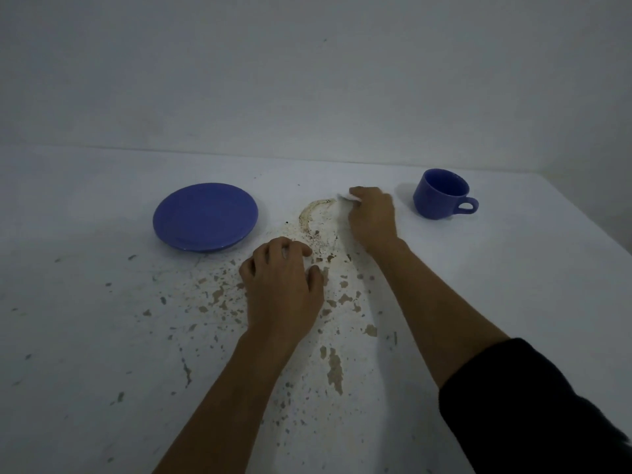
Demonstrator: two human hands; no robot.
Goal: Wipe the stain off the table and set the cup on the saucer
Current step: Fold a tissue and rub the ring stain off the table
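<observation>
A blue saucer (205, 216) lies on the white table (102, 302), left of centre. A blue cup (439, 194) stands upright at the right, handle pointing right, apart from the saucer. Between them curves a brown ring-shaped stain (307, 217). My right hand (371, 217) is closed on a small white tissue (350, 197) pressed to the table at the stain's far right end. My left hand (282, 285) rests palm down on the table just below the stain, fingers curled and holding nothing.
The tabletop is worn, with many brownish chipped patches (333, 369) spread across the near middle. A plain white wall (307, 80) rises right behind the table's far edge. The table's right edge (595, 213) runs just beyond the cup.
</observation>
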